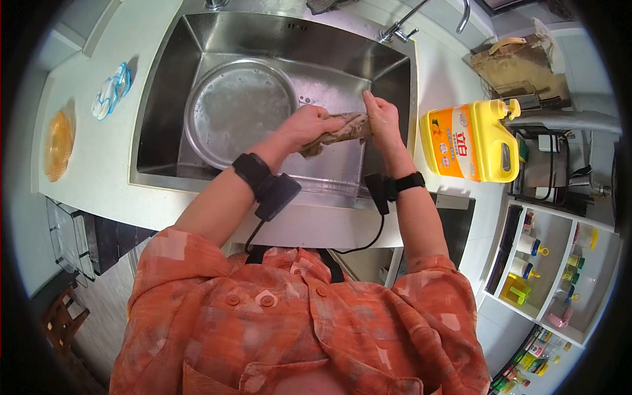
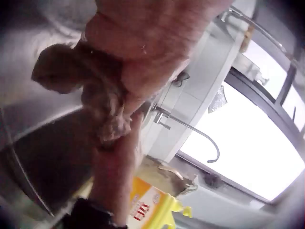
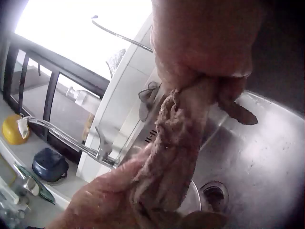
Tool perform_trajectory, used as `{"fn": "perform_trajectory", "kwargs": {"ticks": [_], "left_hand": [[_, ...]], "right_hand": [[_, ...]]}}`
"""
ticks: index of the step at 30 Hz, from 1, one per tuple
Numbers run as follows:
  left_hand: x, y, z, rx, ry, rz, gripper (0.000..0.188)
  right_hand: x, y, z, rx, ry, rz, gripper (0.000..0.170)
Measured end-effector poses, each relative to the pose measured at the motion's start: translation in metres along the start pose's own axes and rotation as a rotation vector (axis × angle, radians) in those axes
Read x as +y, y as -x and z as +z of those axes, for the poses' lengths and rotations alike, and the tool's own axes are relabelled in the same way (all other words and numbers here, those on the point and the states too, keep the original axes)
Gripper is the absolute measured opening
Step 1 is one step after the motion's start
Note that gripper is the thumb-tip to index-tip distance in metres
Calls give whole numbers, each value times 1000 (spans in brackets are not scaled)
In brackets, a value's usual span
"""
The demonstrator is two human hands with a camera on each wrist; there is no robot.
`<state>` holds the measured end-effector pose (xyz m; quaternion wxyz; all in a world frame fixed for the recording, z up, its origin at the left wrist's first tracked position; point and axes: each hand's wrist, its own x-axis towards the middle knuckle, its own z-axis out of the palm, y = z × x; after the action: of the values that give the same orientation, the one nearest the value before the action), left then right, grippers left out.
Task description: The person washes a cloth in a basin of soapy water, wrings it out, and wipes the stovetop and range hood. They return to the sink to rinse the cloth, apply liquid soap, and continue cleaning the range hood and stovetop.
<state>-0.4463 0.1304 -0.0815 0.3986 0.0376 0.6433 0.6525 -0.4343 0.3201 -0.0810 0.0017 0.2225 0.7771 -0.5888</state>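
Observation:
A wet, brownish-grey cloth (image 1: 347, 129) is stretched and twisted between both hands above the sink (image 1: 388, 76). My left hand (image 1: 308, 126) grips one end, fingers curled round it, and a loose fold hangs below. At the other end, my right hand (image 1: 384, 121) grips the cloth with its thumb pointing up and away. The right wrist view shows the bunched, ridged cloth (image 3: 176, 143) running from one fist to the other. To the left, inside the sink, stands a round metal basin (image 1: 190, 125) with cloudy, sudsy water.
A yellow detergent jug (image 1: 487, 141) stands on the counter right of the sink. Left of the sink lie a blue-and-white cloth (image 1: 112, 92) and an amber ribbed dish (image 1: 59, 146). A faucet (image 1: 398, 31) rises at the back right. Shelves with bottles (image 1: 526, 247) are lower right.

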Motion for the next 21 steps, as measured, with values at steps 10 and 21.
{"fn": "perform_trajectory", "kwargs": {"ticks": [10, 21], "left_hand": [[-12, 5, -27, -109, 622, -8, 20], [-32, -27, 9, 138, 1084, -106, 18]], "right_hand": [[-4, 34, -22, -385, -34, 233, 25], [1, 21, 52, -97, 318, -301, 27]]}}
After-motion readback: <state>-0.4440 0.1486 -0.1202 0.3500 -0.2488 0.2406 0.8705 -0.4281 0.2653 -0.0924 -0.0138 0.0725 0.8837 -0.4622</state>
